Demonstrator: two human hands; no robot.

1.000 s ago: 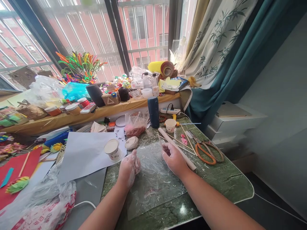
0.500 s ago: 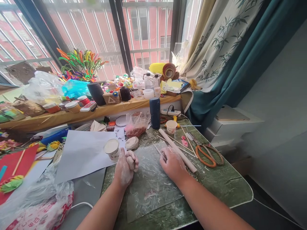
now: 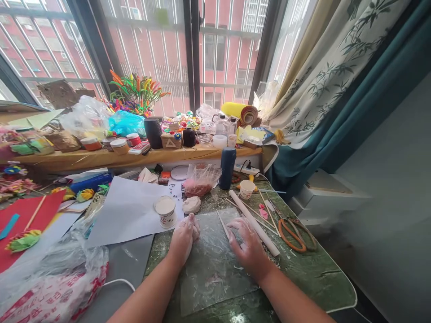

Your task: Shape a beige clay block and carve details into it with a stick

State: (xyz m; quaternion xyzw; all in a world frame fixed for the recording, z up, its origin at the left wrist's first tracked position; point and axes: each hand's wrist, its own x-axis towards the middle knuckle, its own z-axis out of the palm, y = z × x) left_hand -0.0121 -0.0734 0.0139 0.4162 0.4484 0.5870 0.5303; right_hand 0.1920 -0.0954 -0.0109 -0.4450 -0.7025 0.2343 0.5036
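Observation:
My left hand (image 3: pixel 184 238), dusted white, is curled closed at the left edge of a clear plastic sheet (image 3: pixel 215 264). Its fingers wrap a lump of white clay, now almost wholly hidden. On the sheet lies a thin, pale pointed stick (image 3: pixel 222 223). My right hand (image 3: pixel 247 246) rests beside the stick with its fingers apart, thumb and index close to the stick's lower end. A larger piece of white clay (image 3: pixel 191 205) sits just beyond my left hand. To the right of my right hand lies a pale rolling pin (image 3: pixel 254 222).
Left of the clay stands a paper cup (image 3: pixel 165 211) on white paper (image 3: pixel 124 211). Scissors (image 3: pixel 291 233) with orange handles and thin wooden sticks lie at right. Behind are a smaller cup (image 3: pixel 247 189), a dark blue cylinder (image 3: pixel 227 168), a bag of reddish material (image 3: pixel 198 181) and a crowded windowsill.
My right hand's fingers have loosened from the pointed stick, leaving it on the sheet. My left hand has turned, hiding the clay lump. The camera view has shifted left and upward.

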